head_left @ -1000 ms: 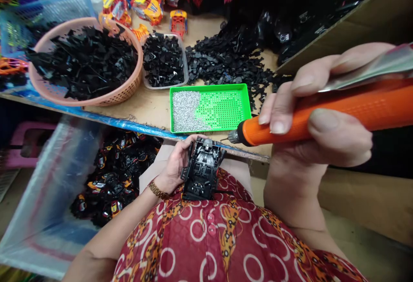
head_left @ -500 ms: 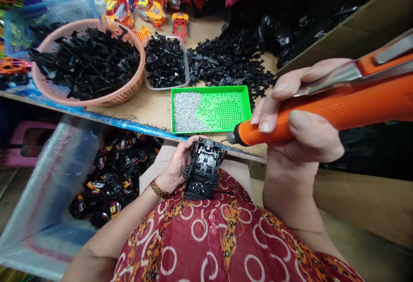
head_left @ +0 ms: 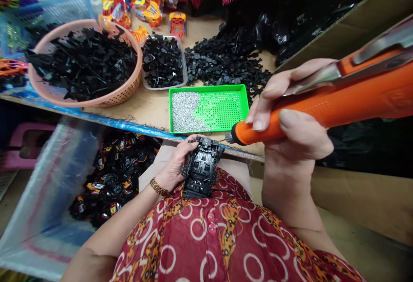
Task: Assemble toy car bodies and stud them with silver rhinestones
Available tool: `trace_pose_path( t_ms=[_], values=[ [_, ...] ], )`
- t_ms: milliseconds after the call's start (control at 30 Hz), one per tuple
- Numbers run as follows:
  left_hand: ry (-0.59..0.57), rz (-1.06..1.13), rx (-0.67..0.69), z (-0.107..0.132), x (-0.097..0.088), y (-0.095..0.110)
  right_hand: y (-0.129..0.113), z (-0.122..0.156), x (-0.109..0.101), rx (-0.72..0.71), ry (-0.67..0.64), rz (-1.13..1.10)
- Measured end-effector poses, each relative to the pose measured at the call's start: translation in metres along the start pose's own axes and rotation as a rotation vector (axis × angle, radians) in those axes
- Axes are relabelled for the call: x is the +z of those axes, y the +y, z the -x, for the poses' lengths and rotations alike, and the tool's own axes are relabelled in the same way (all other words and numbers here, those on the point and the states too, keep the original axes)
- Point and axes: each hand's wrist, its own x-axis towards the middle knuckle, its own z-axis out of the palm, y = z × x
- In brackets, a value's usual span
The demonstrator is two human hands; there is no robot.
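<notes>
My left hand (head_left: 176, 161) is closed round the left side of a black toy car chassis (head_left: 201, 168), held over my lap with its detailed face up. In my right hand (head_left: 297, 123) is an orange electric screwdriver (head_left: 338, 105) with a metal lever along its top. Its thin bit points left and comes close to the upper right corner of the chassis; whether it touches, I cannot tell. Just beyond, on the table edge, lies a green perforated tray (head_left: 222, 105) with small silver screws (head_left: 183, 108) heaped in its left part.
A pink basket (head_left: 138, 65) and a clear tub (head_left: 184, 60) hold black plastic parts, with more parts (head_left: 226, 65) piled loose beside them. Orange toy car bodies (head_left: 177, 24) lie behind. Below left, a plastic-lined box (head_left: 41, 196) holds finished-looking toy cars.
The screwdriver and my right hand have shifted slightly left, and the tool's rear end tilts a little differently. My left hand keeps its hold on the chassis.
</notes>
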Motion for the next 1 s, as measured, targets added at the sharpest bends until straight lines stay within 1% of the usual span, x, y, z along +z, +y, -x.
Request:
trace_pose_path(
  t_ms=[67, 133, 267, 433, 567, 667, 733, 833, 1000],
  values=[
    [-0.031, -0.084, -0.022, 0.001, -0.001, 0.005, -0.001, 0.001, 0.001, 0.028, 0.01, 0.016],
    [-0.048, -0.148, -0.017, 0.001, -0.003, 0.01, 0.0, 0.002, 0.001, 0.002, 0.017, 0.019],
    [-0.077, -0.185, -0.021, -0.003, -0.005, 0.016, 0.003, 0.001, -0.002, -0.006, -0.016, 0.017],
    [-0.068, -0.221, -0.023, -0.003, -0.003, 0.019, 0.002, 0.002, -0.001, 0.009, -0.019, 0.006],
    [-0.033, -0.261, -0.011, -0.003, -0.001, 0.018, 0.0, 0.004, 0.001, 0.011, 0.003, 0.031],
    [-0.017, -0.272, 0.002, -0.004, 0.0, 0.017, -0.002, 0.005, 0.001, 0.031, 0.005, 0.01],
    [-0.025, -0.266, 0.006, -0.004, 0.0, 0.016, -0.001, 0.005, -0.001, 0.046, -0.023, 0.003],
    [-0.043, -0.251, -0.004, -0.003, -0.001, 0.016, 0.002, 0.004, -0.004, 0.024, -0.054, 0.005],
    [-0.079, -0.234, -0.031, 0.0, -0.002, 0.018, 0.006, 0.003, -0.006, -0.024, -0.063, -0.017]
  ],
)
